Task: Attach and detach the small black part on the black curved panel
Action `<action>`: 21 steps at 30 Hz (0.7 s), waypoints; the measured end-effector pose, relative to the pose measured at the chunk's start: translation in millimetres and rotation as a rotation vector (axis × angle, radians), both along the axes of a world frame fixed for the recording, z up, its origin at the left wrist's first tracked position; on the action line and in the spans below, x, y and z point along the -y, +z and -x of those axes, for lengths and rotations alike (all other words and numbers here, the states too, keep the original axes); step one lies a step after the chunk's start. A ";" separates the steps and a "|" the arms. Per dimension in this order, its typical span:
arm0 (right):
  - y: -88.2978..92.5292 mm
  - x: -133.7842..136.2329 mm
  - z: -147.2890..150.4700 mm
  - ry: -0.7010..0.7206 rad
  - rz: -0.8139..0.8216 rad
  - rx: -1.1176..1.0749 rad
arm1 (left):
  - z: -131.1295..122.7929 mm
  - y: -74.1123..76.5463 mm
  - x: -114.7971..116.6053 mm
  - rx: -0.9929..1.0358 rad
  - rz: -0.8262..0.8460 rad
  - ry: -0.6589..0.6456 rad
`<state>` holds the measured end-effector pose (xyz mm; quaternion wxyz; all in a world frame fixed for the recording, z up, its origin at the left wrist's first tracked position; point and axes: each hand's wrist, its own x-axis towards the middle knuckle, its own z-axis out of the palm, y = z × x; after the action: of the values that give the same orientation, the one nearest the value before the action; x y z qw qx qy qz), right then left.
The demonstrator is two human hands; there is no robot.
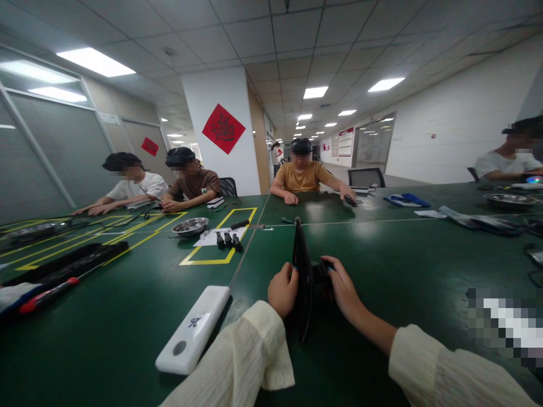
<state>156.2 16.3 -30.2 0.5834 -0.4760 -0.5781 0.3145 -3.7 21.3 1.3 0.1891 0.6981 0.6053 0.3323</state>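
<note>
A thin black panel (302,282) stands on edge in front of me, turned almost edge-on to the view, so its kind is unclear. My left hand (283,289) is closed on its left side, thumb against the face. From the panel's right face sticks out a small black block (321,272). My right hand (345,291) pinches this block between the thumb and fingers; its lower part lies in shadow. To the left of my left forearm lies a white, rounded slab marked 26 (194,330), resembling a power bank.
Left of centre, a steel bowl (190,227) and several small black pieces (228,242) stand by yellow tape. A red-and-black screwdriver (48,295) lies far left. Across the green table (399,254) sits a person in a tan shirt (300,177); others sit at both sides.
</note>
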 end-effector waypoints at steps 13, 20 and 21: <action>-3.4 -3.1 -0.9 0.016 0.008 -0.005 | 1.5 -4.5 -4.2 -0.014 0.066 -0.050; -1.6 -1.6 -0.9 0.017 0.003 0.001 | -1.1 1.6 1.7 -0.080 0.067 0.012; -1.5 -1.4 -0.8 0.016 0.003 0.000 | -1.2 1.9 2.3 -0.083 0.054 0.018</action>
<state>156.9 17.7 -31.7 0.5803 -0.4722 -0.5813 0.3200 -2.5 19.1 3.2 0.1796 0.7004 0.6276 0.2886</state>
